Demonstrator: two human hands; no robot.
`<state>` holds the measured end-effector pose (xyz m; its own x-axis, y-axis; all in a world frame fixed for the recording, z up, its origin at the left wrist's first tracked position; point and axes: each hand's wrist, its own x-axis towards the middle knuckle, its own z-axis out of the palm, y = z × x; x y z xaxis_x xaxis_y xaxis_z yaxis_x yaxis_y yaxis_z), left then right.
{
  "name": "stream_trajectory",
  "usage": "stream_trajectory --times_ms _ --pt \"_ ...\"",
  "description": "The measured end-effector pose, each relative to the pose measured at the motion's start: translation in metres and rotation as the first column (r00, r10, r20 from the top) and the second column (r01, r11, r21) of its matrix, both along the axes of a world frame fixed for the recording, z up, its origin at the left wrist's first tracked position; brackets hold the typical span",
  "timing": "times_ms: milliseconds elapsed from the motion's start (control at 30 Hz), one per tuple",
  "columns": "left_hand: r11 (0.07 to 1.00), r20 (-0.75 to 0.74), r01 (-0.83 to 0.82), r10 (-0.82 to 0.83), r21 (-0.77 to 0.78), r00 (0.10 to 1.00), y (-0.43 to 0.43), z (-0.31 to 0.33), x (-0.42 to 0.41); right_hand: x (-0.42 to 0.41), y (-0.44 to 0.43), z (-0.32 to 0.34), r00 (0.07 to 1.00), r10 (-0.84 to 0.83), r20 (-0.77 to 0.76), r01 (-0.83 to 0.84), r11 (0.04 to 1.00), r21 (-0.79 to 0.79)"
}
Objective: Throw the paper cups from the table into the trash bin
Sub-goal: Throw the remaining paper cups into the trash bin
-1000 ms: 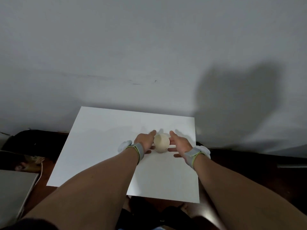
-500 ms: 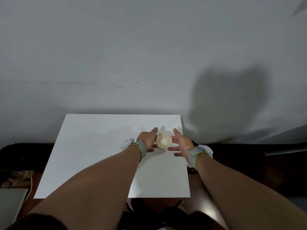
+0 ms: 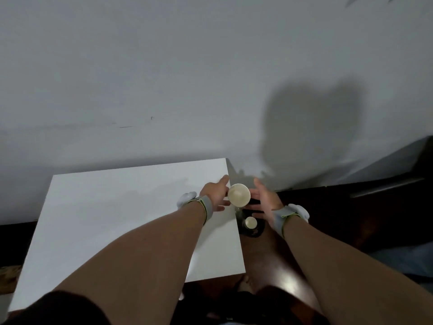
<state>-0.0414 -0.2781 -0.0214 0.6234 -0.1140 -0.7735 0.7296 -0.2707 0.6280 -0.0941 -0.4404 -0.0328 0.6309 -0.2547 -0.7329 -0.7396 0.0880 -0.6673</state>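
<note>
A cream paper cup (image 3: 239, 194), its mouth facing me, hangs just past the right edge of the white table (image 3: 117, 207). My left hand (image 3: 215, 195) grips the cup's left side between thumb and fingers. Just right of the cup is my right hand (image 3: 267, 200), fingers spread and a small gap between them and the cup. Directly below, on the floor beside the table, stands a small dark trash bin (image 3: 254, 232) with another paper cup (image 3: 250, 222) lying inside it. Both wrists wear grey bands.
A grey wall (image 3: 210, 78) rises right behind the table. Dark brown glossy floor (image 3: 276, 266) lies to the right of the table, with a dark low piece of furniture (image 3: 386, 184) at the far right. My legs are at the bottom edge.
Both hands carried the cup rightward from over the table to beyond its right edge, above the bin. The right hand has drawn slightly away from the cup. The view swung right.
</note>
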Motion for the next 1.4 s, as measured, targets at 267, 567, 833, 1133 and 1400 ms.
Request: stream_trajectory --times_ms 267,567,833,1133,1400 --pt "0.997 -0.009 0.071 -0.071 -0.017 0.997 -0.073 -0.016 -0.006 -0.018 -0.062 -0.021 0.990 -0.140 -0.019 0.140 0.990 0.032" --pt "0.987 -0.055 0.130 -0.126 0.089 0.991 -0.129 -0.053 -0.009 -0.028 -0.108 -0.067 0.954 -0.288 -0.084 0.295 0.951 0.091" --pt "0.969 -0.099 0.180 -0.165 0.167 0.981 -0.174 -0.117 -0.006 -0.038 -0.138 -0.144 0.895 -0.414 -0.167 0.434 0.894 0.112" --pt "0.976 -0.228 0.062 -0.014 0.207 0.974 -0.200 -0.258 -0.013 -0.037 -0.156 -0.278 0.861 -0.422 -0.285 0.460 0.885 0.078" --pt "0.955 -0.241 -0.086 0.158 0.284 0.957 -0.202 -0.371 0.000 -0.012 -0.159 -0.371 0.870 -0.359 -0.338 0.421 0.897 0.131"
